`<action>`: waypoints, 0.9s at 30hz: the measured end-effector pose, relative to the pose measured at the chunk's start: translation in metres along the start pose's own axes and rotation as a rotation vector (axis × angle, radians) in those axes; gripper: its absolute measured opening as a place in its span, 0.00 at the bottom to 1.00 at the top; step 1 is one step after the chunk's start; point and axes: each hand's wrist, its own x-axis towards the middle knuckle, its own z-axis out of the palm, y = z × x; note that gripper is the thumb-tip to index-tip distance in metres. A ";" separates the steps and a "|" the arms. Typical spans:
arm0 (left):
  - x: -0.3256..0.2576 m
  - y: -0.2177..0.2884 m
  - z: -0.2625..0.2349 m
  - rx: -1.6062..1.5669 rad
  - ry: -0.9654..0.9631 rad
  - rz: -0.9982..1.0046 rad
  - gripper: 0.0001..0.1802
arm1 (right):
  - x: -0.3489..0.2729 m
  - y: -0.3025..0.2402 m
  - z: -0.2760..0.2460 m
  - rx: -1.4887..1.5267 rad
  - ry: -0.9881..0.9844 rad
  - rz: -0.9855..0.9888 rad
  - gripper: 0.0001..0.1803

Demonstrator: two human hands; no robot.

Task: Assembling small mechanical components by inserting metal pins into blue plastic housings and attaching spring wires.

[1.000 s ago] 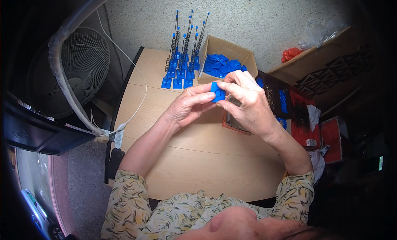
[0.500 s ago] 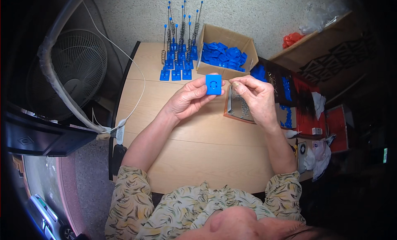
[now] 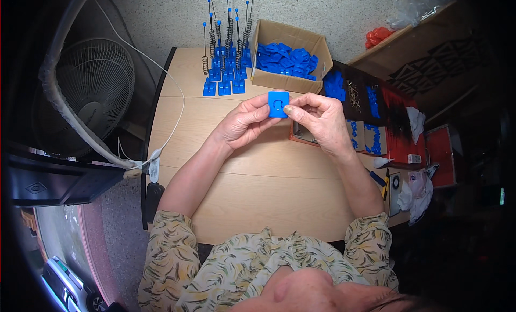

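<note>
My left hand [image 3: 244, 120] grips a small square blue plastic plate [image 3: 278, 100] by its left side, thumb in front and fingers behind. A curved cut-out shows in the plate's middle. At the plate's right edge my right hand [image 3: 318, 118] is closed in a pinch, thumb and fingertip touching the plate. Whatever lies in that pinch is too small or hidden to make out. Partly behind the right hand is a shallow tray [image 3: 302, 133], its contents mostly covered.
Several blue bases with upright springs and blue-tipped rods [image 3: 224, 70] stand at the far left. Beside them a cardboard box [image 3: 293, 85] holds blue plates. Small blue parts [image 3: 375, 140] and thin metal pins [image 3: 354, 96] lie at the right. A fan [image 3: 91, 97] stands left.
My right hand has moved left from above the tray to the plate's right edge. The left hand still holds the plate. The whole view has shifted slightly.
</note>
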 end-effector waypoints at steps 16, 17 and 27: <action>-0.003 0.002 0.010 0.204 0.037 -0.081 0.25 | 0.000 0.013 -0.006 -0.007 -0.011 0.080 0.04; -0.003 0.003 0.011 0.256 0.057 -0.089 0.24 | 0.000 0.014 -0.006 -0.012 -0.013 0.073 0.04; 0.000 -0.004 0.039 0.552 0.243 0.038 0.16 | -0.003 0.021 -0.011 0.030 -0.021 0.079 0.04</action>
